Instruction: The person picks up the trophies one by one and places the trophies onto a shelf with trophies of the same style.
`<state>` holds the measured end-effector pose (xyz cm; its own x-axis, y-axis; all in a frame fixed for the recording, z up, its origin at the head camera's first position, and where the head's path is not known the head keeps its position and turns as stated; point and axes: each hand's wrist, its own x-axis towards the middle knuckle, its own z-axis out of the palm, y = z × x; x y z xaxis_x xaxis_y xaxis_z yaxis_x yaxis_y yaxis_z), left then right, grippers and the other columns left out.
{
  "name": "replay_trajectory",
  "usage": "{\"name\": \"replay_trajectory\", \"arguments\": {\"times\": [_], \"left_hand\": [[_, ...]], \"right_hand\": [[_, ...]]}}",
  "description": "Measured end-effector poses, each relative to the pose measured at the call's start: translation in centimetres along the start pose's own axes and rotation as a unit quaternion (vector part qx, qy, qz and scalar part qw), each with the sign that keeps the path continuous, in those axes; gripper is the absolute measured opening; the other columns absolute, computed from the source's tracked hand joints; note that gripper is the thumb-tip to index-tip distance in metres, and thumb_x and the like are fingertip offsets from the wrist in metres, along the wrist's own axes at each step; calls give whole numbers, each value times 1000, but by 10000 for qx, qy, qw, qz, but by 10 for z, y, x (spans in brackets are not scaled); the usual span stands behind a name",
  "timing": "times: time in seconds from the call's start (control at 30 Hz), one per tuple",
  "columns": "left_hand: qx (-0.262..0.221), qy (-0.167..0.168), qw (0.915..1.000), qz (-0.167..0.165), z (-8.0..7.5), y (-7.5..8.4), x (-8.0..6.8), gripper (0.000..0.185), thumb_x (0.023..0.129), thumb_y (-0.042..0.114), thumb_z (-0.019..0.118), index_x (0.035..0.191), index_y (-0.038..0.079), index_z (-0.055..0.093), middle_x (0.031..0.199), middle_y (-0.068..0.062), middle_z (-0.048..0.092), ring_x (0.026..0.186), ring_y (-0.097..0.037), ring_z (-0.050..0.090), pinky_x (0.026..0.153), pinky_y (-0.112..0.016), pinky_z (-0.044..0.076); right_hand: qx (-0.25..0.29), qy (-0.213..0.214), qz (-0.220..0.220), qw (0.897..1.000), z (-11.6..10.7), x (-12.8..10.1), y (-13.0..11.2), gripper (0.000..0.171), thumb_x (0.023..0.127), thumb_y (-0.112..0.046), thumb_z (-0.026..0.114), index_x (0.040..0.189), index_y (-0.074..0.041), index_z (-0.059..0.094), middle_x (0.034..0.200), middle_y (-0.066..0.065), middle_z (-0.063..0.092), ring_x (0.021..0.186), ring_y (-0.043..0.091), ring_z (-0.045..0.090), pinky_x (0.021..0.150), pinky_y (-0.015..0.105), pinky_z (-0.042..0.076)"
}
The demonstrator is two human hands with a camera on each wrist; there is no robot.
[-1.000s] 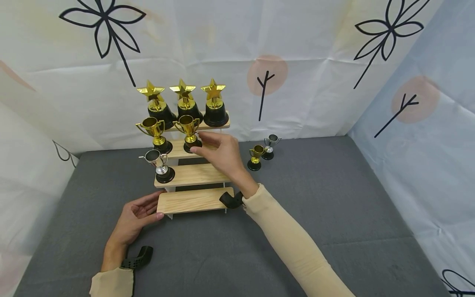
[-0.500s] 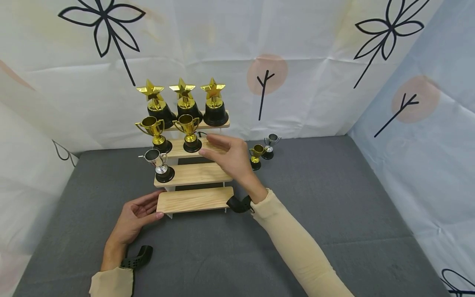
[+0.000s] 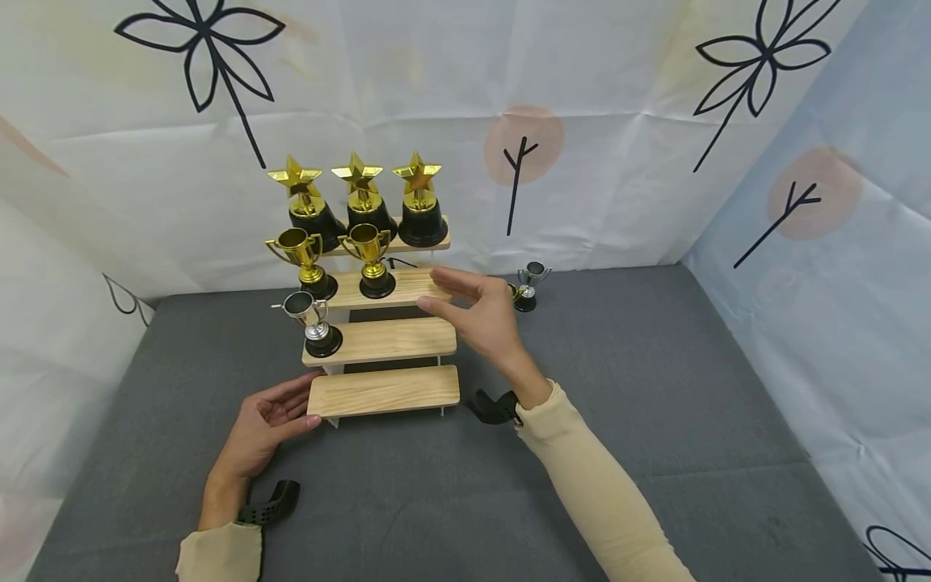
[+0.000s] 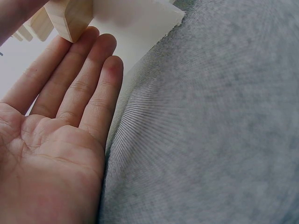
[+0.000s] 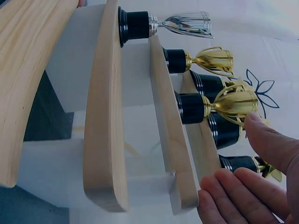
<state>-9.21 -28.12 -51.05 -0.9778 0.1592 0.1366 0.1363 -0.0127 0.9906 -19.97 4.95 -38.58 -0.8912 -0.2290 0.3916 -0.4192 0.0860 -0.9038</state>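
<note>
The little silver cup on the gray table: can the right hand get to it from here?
Probably yes: the right hand holds nothing and the silver cup stands close by, its top in plain view. The gold cup next to it, mostly hidden by the hand, might get bumped.

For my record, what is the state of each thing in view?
Pale wooden stepped shelf: standing.
Three golden star trophies, black bases: upright.
Two golden cup trophies on shelf: upright.
Silver cup trophy on shelf: upright.
Silver cup trophy on grey table: upright.
Right hand: holding nothing.
Golden cup trophy behind right hand: mostly hidden.
Left hand: touching shelf.
</note>
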Motion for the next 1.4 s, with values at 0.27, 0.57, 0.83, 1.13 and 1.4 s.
{"name": "replay_trajectory", "arguments": {"times": [0.27,0.57,0.83,1.13,1.4], "left_hand": [[29,28,10000,-20,1,0,0,67,81,-21,72,140,-22,41,132,8,63,119,-6,63,99,-21,52],[84,53,9999,-20,1,-1,1,67,81,-21,72,140,-22,41,132,8,63,119,-5,63,99,-20,52],[107,60,9999,-15,2,-1,1,67,81,-20,72,140,-22,41,132,9,63,119,-5,62,99,-20,51],[101,83,9999,-32,2,-1,1,68,80,-20,73,140,-22,41,132,9,63,119,-5,62,99,-19,51],[66,63,10000,-20,0,0,1,68,80,-21,73,140,-22,41,133,8,63,119,-5,62,99,-19,51]], "right_hand": [[195,189,-85,9996,-16,-8,4,45,83,-3,83,125,6,68,123,22,68,115,34,67,101,42,55],[87,395,27,9992,-35,-21,11,46,82,0,83,125,7,68,122,20,70,115,30,67,101,41,55],[147,685,100,9975,-50,-31,19,44,83,2,82,124,7,68,121,23,69,114,38,66,101,56,52],[80,903,203,9957,-63,-37,25,44,84,1,81,125,8,67,120,23,69,113,37,67,104,36,53],[206,1214,327,9919,-74,-38,30,45,83,3,81,125,9,66,120,25,68,114,39,66,102,41,54]]}}
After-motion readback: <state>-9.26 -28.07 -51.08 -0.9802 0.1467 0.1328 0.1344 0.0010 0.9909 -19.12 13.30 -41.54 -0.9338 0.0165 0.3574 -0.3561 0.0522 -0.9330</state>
